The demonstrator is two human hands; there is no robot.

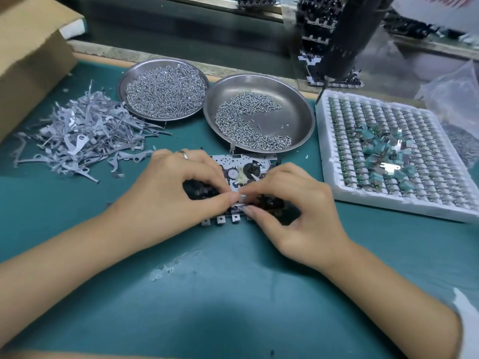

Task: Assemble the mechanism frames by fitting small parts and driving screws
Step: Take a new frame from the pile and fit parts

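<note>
A metal mechanism frame [239,164] with black gears and a small white wheel lies flat on the green mat, in the middle. My left hand [178,187] rests on its left half, fingers curled, thumb and forefinger pinching a small silver part [242,199] at the frame's front edge. From the right, my right hand [293,206] pinches the same small part with thumb and forefinger. Both hands hide much of the frame's front half. A black powered screwdriver [342,45] hangs above the back right, its tip over the foam tray's corner.
Two steel dishes of screws stand behind the frame: the left one [124,81] heaped, the right one [298,104] half filled. A pile of flat metal levers [80,136] lies left. A white foam tray [334,182] of teal parts is right. A cardboard box [28,55] is far left.
</note>
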